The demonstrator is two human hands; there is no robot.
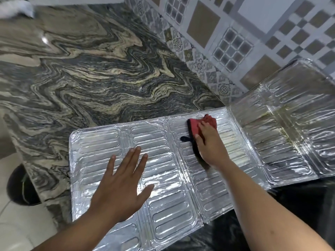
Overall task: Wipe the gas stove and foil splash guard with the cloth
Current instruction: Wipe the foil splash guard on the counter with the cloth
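The silver foil splash guard point(163, 205) lies mostly flat on the marbled countertop, its right panels rising toward the tiled wall. My left hand point(123, 182) lies flat on the left panels with fingers spread, pressing the foil down. My right hand point(208, 144) presses a red cloth point(196, 126) with a black edge and black loop onto the middle panel near its far edge. Fingers cover most of the cloth. The gas stove is not in view.
The grey and beige marbled countertop point(90, 69) stretches to the far left. A patterned tiled wall point(235, 33) runs behind the foil. A dark round bin point(18, 185) sits on the floor at the left. A dark surface point(308, 200) lies under the foil's right end.
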